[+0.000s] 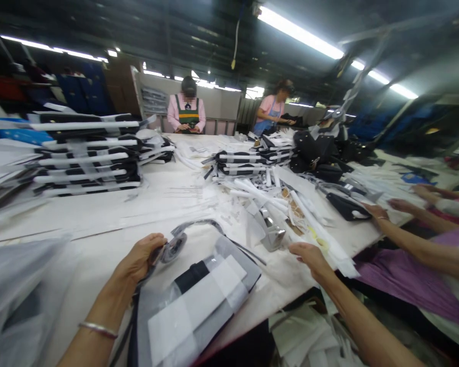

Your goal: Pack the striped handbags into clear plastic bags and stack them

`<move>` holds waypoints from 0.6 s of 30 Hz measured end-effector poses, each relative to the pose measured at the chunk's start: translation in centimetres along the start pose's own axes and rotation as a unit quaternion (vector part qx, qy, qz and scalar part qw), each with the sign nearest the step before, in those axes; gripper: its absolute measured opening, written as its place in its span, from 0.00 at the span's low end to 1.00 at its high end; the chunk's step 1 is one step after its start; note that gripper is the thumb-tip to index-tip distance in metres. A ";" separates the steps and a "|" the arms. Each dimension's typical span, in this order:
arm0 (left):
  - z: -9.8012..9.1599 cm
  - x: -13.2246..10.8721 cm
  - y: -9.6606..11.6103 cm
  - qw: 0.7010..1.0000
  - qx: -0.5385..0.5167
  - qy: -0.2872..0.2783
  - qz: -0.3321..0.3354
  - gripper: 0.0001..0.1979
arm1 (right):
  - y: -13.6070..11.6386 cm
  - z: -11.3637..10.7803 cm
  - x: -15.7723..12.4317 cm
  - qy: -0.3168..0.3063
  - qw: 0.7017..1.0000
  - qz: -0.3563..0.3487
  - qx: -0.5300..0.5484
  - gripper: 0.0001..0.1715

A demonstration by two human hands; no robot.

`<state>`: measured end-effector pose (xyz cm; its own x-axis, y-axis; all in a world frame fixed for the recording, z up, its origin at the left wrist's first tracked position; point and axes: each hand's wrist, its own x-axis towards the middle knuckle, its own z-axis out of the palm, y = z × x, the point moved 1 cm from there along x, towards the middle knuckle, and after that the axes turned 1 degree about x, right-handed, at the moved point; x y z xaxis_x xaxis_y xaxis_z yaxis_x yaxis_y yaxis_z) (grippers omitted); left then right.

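Wrapped bag: a grey, black and white wrapped bag (pixel 199 300) in clear film lies flat on the white table (pixel 99 239), right in front of the person, between the two forearms.
Left hand: the left hand (pixel 139 257) is at the bag's upper left corner, fingers curled closed around the grey strap (pixel 176 244) that loops up from the bag. A silver bangle (pixel 97 329) sits on that wrist.
Right hand: the right hand (pixel 309 255) is right of the bag, palm down with fingers spread and loose, holding nothing. Its fingertips are at the edge of the paper strips (pixel 275 204) – whether they touch is unclear.
Beyond the bag: a centre stack (pixel 252 158) of black-and-white folded pieces; far left of it, a taller left stack (pixel 87 153).
Right of the bag: a co-worker's hand (pixel 375 211) rests on a black pouch (pixel 346 208).
Far side: two people (pixel 186 109) stand at the table's far edge – well apart from the bag.
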<state>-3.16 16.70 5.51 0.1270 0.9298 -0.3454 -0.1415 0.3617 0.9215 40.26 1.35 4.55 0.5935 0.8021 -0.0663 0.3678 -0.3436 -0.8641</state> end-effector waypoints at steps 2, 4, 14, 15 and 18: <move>0.2 -0.4 -0.2 1.000 0.014 0.000 0.016 0.13 | -2.6 1.7 -1.2 -0.045 0.998 -0.024 0.044 0.20; 0.3 -0.5 -0.5 0.999 0.022 0.015 0.029 0.14 | -6.6 4.7 -2.8 -0.118 0.986 -0.056 0.101 0.20; 0.7 -2.2 -1.1 0.995 0.019 0.024 0.095 0.16 | -18.7 19.9 -9.2 -0.353 0.906 -0.130 0.192 0.22; 0.8 -2.3 -1.1 0.995 0.019 0.023 0.100 0.16 | -18.4 20.6 -8.9 -0.352 0.907 -0.132 0.192 0.21; 0.8 -2.3 -1.2 0.994 0.020 0.024 0.105 0.15 | -17.2 22.2 -8.1 -0.344 0.910 -0.136 0.188 0.18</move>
<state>-2.54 14.10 5.34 0.0524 0.9869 -0.1527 -0.1205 0.1580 0.9801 13.28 11.64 8.87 -0.1195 0.9928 -0.0101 0.0859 0.0002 -0.9963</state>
